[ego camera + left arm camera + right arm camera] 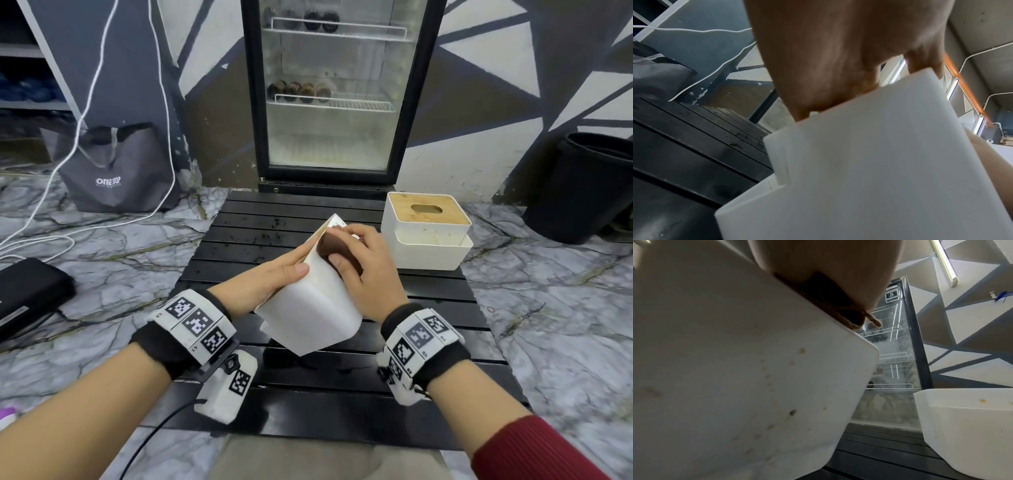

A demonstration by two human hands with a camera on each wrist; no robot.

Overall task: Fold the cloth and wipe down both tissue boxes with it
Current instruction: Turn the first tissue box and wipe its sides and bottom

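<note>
A white tissue box (pixel 308 308) with a wooden lid is tilted up off the black slatted table (pixel 308 404). My left hand (pixel 274 277) grips it from the lid side, thumb on the white wall; its palm (pixel 828 56) shows behind the box (pixel 879 162). My right hand (pixel 366 267) holds a folded brown cloth (pixel 334 246) and presses it on the box's upper wall. In the right wrist view the cloth (pixel 828 293) lies on the wall of the box (pixel 735 369), which bears small yellowish spots. The second tissue box (pixel 428 240) stands upright at the table's back right, also (pixel 966 426).
A glass-door fridge (pixel 329 96) stands right behind the table. A grey bag (pixel 116 168) and white cables (pixel 85 102) lie at the left, a black case (pixel 27 298) nearer me. A black bin (pixel 589 185) is at the far right on the marble floor.
</note>
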